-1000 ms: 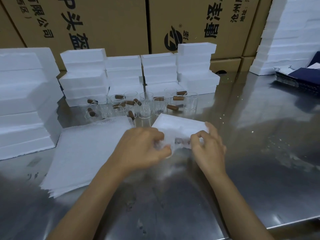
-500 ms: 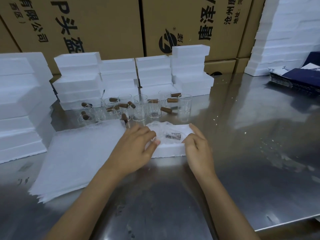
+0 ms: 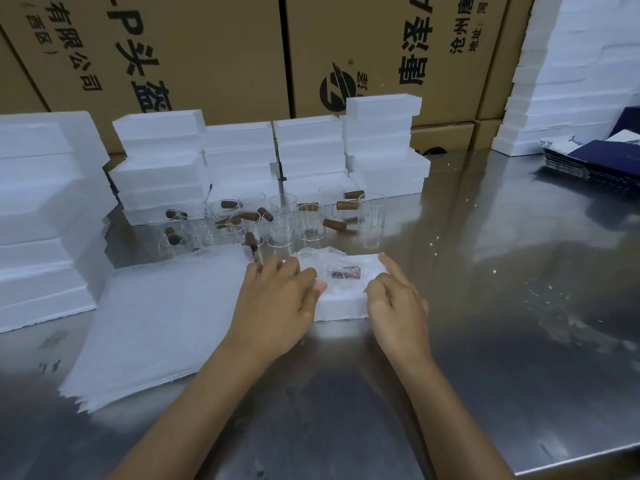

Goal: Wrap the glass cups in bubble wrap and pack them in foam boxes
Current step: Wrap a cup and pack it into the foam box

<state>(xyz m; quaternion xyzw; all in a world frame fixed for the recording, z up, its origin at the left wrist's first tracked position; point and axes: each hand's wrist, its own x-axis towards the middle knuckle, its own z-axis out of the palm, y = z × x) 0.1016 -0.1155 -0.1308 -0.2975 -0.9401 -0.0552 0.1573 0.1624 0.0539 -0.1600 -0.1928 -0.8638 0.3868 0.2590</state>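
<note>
1. The counter [image 3: 485,306] is bare polished metal, so I judge that glass and light foam will both slide on it easily; anything pushed sideways needs a steadying hand.
2. Stacks of foam boxes [image 3: 159,168] stand along the back and left. They look very light, stiff but crumbly at the edges, best taken by the flat sides, not by the corners.
3. A pile of bubble wrap sheets [image 3: 156,317] lies flat at the left, soft and limp; a sheet is best lifted by one edge.
4. One open foam box [image 3: 341,308] sits on the counter between the hands, and the wrapped cup [image 3: 332,268] lies on its side inside it, its brown handle showing through the wrap.
5. Unwrapped glass cups [image 3: 311,223] with brown handles stand just behind the box. They are fragile and smooth; I would take each round the body, since the handles look small.
6. The left hand [image 3: 277,299] rests on the box's left side, fingers extended onto the wrap, its grip flat, not clenched.
7. The right hand [image 3: 394,299] touches the box's right edge, forefinger out and other fingers loosely bent, gripping nothing that I can see.
</note>
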